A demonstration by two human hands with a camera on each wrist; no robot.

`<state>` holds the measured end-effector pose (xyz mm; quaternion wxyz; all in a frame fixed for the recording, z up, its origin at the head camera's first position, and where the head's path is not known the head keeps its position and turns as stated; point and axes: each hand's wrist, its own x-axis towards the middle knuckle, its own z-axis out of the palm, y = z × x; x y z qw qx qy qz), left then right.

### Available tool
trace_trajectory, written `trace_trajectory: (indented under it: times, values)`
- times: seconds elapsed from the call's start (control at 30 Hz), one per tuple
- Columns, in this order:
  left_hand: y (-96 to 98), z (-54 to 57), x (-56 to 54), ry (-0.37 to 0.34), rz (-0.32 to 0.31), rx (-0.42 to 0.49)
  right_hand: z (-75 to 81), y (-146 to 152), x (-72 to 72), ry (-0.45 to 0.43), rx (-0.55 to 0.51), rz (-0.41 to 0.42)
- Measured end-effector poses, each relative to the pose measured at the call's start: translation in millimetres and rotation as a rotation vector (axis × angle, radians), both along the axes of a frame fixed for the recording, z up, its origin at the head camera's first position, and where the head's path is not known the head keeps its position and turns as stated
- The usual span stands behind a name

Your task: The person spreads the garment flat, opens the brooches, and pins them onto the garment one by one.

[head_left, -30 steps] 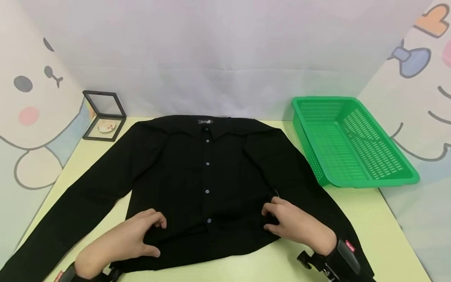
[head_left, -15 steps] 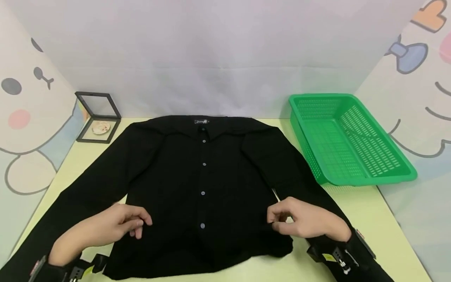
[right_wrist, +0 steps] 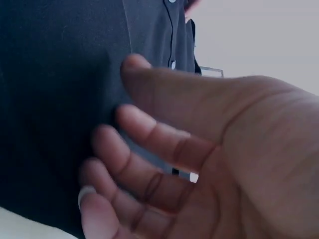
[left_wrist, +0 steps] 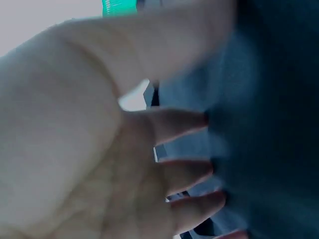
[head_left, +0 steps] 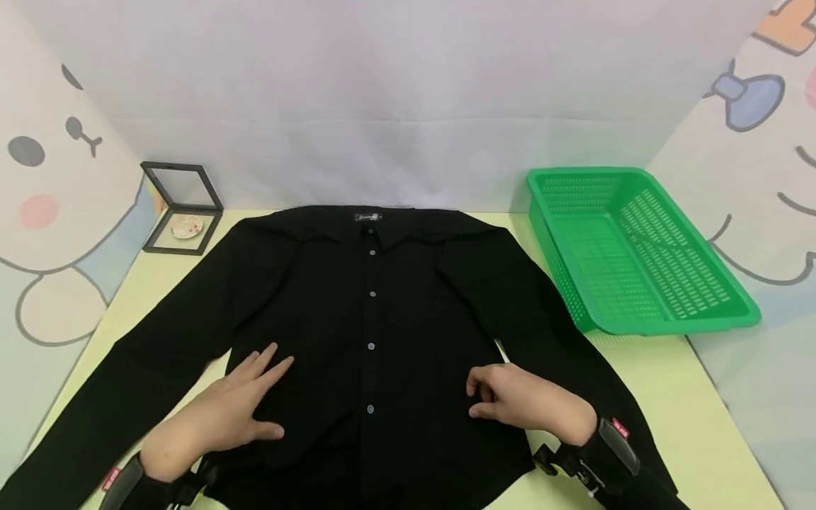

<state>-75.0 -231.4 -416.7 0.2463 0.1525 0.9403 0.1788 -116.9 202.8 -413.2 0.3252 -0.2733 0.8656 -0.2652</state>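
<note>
A black long-sleeved button-up shirt (head_left: 408, 319) lies spread front up on the table, collar at the far side. On its lower left part my left hand (head_left: 236, 400) rests with fingers spread and straight. The left wrist view has those fingertips (left_wrist: 202, 167) against the dark cloth. My right hand (head_left: 523, 397) is over the shirt's lower right side, near the sleeve. Its fingers (right_wrist: 142, 124) are loosely bent, thumb apart from them, with no cloth between. The shirt's bottom hem runs past the lower edge of the head view.
A green plastic basket (head_left: 567, 283) stands at the back right of the pale yellow table (head_left: 688, 397). At the back left is a black-framed display case (head_left: 167, 248) with a small round item in it. White and cartoon-printed walls enclose the back and sides.
The shirt's lower part has been drawn toward the person and lies flatter and longer. My left hand went from pinched to spread fingers; my right hand has loosened and shifted slightly left.
</note>
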Motion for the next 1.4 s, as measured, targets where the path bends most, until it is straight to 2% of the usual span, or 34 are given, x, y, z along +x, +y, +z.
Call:
trace_trajectory:
  times: [0.1,0.17,0.23,0.3,0.4,0.47,0.5,0.57,0.63,0.67,0.73,0.83,0.97,1.1,1.13,1.23,1.33,1.37,1.4]
  values:
    - [10.8,0.1,3.6,0.176,-0.032,-0.003,-2.1,-1,-0.1,0.05,0.02,-0.023]
    - [19.7,0.2,8.4,0.218,-0.067,0.044,-3.1,-1,-0.4,0.067,0.023,-0.023]
    - [29.1,-0.6,13.8,0.183,-0.11,0.089,-3.5,-2,-0.7,0.074,0.023,-0.025]
    - [37.9,-2.7,18.3,0.161,-0.163,0.093,-3.6,-2,-0.8,0.077,0.028,-0.028]
    - [44.9,-5.5,20.9,0.191,-0.229,0.097,-3.3,-2,-1.3,0.082,0.029,-0.033]
    - [42.5,-4.8,17.4,0.156,-0.243,0.19,-3.3,-2,-2.0,0.082,0.032,-0.037]
    - [39.4,-3.4,14.4,0.115,-0.24,0.278,-3.4,-2,-2.3,0.08,0.031,-0.038]
    - [32.3,-1.4,8.4,0.002,-0.19,0.422,-3.8,-3,-2.7,0.075,0.027,-0.038]
    - [26.7,-1.5,3.9,-0.047,-0.127,0.481,-4.3,-2,-3.1,0.075,0.03,-0.037]
    - [25.3,-2.5,3.1,-0.037,-0.099,0.477,-4.5,-2,-3.1,0.073,0.03,-0.037]
    - [26.4,-5.8,5.6,0.005,-0.031,0.371,-5.1,-2,-3.1,0.071,0.032,-0.035]
    - [32.4,-9.9,14.2,0.09,-0.009,0.223,-5.6,-2,-3.0,0.078,0.035,-0.03]
    - [47.5,-10.4,27.2,0.176,-0.059,0.189,-4.9,-2,-2.2,0.086,0.037,-0.029]
    - [57.8,-9.0,31.1,0.233,-0.142,0.167,-3.8,-2,-1.6,0.088,0.041,-0.035]
    - [57.4,-7.9,30.6,0.225,-0.154,0.169,-3.7,-2,-1.7,0.086,0.041,-0.036]
    - [51.3,-3.1,25.7,0.069,-0.144,0.315,-3.5,-3,-2.4,0.08,0.04,-0.033]
    - [40.9,3.7,20.4,-0.086,-0.048,0.451,-2.9,-6,-2.9,0.069,0.044,-0.031]
    - [38.7,5.0,18.9,-0.115,-0.01,0.469,-2.8,-6,-3.1,0.068,0.046,-0.031]
    - [37.1,5.6,18.1,-0.108,0.029,0.457,-2.7,-7,-3.1,0.064,0.048,-0.032]
